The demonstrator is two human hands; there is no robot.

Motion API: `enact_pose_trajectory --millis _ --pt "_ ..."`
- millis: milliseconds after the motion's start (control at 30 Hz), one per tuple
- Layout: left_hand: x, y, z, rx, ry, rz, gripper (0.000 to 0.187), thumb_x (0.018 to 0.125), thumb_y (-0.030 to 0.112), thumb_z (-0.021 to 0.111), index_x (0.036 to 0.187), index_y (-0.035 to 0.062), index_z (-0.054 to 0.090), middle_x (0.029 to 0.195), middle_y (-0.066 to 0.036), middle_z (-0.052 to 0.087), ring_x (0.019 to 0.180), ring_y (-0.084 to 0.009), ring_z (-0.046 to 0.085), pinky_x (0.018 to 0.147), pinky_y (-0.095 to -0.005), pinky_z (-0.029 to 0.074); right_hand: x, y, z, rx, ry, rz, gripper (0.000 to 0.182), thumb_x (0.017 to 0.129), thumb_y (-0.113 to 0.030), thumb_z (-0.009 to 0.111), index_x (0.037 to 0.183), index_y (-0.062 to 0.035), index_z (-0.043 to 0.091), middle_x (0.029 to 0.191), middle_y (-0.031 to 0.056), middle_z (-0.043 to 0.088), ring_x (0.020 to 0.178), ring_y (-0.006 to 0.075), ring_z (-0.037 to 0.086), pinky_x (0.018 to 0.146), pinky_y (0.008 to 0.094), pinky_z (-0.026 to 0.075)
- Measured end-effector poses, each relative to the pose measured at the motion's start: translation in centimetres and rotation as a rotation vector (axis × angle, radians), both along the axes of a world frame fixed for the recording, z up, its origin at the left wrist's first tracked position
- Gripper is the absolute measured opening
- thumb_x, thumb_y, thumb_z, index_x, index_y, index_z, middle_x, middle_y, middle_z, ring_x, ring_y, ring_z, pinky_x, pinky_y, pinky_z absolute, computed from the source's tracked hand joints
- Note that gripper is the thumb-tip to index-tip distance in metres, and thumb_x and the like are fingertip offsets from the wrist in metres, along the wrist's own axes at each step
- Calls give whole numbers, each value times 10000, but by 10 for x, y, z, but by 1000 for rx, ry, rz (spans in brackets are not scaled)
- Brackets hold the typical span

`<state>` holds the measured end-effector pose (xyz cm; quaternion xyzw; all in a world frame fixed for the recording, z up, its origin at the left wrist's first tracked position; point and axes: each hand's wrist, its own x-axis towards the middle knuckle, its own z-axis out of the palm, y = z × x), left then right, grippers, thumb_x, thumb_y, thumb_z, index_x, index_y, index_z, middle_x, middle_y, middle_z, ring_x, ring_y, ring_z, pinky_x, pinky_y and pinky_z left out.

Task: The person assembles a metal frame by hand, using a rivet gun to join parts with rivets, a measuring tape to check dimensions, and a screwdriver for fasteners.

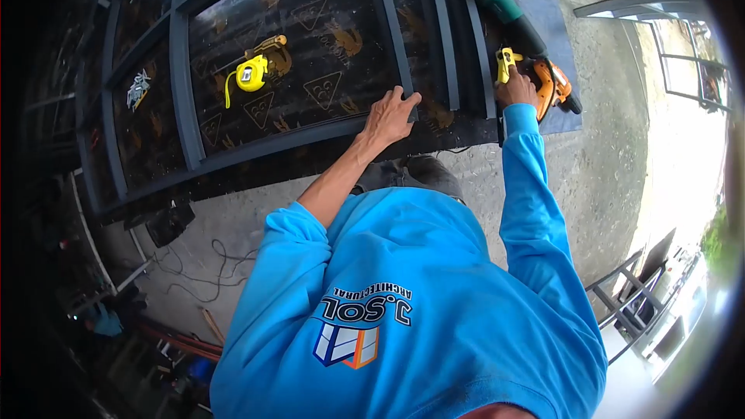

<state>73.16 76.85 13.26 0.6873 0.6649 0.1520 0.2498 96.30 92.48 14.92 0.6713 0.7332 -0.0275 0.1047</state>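
My left hand point(390, 118) rests on the near corner of a dark grey metal frame point(299, 138), its fingers curled over the bar. My right hand point(518, 93) reaches forward at the table's right side, fingers closed on a small yellow tool point(504, 67) whose kind I cannot make out. Touching distance away lie an orange power drill point(552, 85) and a green angle grinder point(508, 15) with a round disc. Inside the frame, a yellow tape measure point(251, 74) sits on the dark printed board point(310, 54), beside a brown-handled tool point(268, 46).
A heap of screws or rivets point(138, 89) lies in the frame's left section. Long dark metal bars point(442, 31) run next to the frame. Cables point(213, 268) trail across the concrete floor point(291, 221). More metal frames point(636, 295) stand at the right.
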Motion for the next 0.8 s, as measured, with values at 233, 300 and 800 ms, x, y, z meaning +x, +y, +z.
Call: enact_pose_trajectory --millis 233,300,800 --pt "14 -30 9 -30 26 111 500 677 95 658 1167 130 564 1013 -202 504 938 -331 536 791 -405 474 -136 -29 -15 -574 712 345 846 723 -547 661 1331 -33 379 1012 247 604 887 407 610 828 417 480" --pt "17 -39 -2 50 -33 182 556 663 80 669 1198 110 521 1054 -199 506 959 -324 527 813 -414 457 -142 -35 -39 -504 735 436 814 719 -522 676 1314 -34 409 1018 232 598 874 399 613 828 414 480" --pt "4 -74 -18 160 34 292 229 664 42 635 893 54 628 928 -72 622 885 -223 569 800 -360 402 -151 -41 -16 -759 1034 15 403 670 -119 698 1045 12 634 866 121 658 772 186 615 764 289 482"
